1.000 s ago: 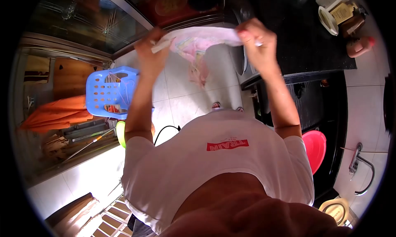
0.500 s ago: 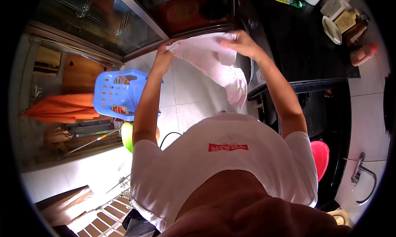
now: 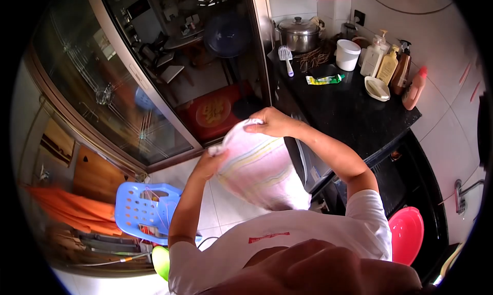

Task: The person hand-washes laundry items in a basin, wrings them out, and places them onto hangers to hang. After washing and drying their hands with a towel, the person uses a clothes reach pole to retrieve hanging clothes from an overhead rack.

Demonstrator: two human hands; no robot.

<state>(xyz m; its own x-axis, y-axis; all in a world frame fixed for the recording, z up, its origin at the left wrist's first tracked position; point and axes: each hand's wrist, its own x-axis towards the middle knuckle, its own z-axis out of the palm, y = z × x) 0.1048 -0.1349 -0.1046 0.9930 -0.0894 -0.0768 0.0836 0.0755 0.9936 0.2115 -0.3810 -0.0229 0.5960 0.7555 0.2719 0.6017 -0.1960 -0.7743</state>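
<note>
A pink and white towel [image 3: 262, 166] with pale yellow and grey stripes hangs spread out in front of my chest. My left hand [image 3: 208, 164] grips its upper left corner, fingers closed on the bunched edge. At the upper right corner, my right hand [image 3: 272, 123] pinches the cloth between thumb and fingers. The lower end drapes toward my white shirt [image 3: 318, 228], beside the black counter [image 3: 339, 113].
A blue plastic chair [image 3: 146, 208] stands on the left near an orange cloth [image 3: 77, 208]. Pump bottles [image 3: 389, 64], a soap dish [image 3: 377, 89], a white tub [image 3: 347, 55] and a steel pot [image 3: 299, 34] crowd the counter. A red basin [image 3: 406, 233] sits right; a sliding glass door [image 3: 144, 90] is ahead.
My view has tipped up, showing more of the doorway and counter. The towel, folded over and swung right before, now hangs flatter and wider between my hands.
</note>
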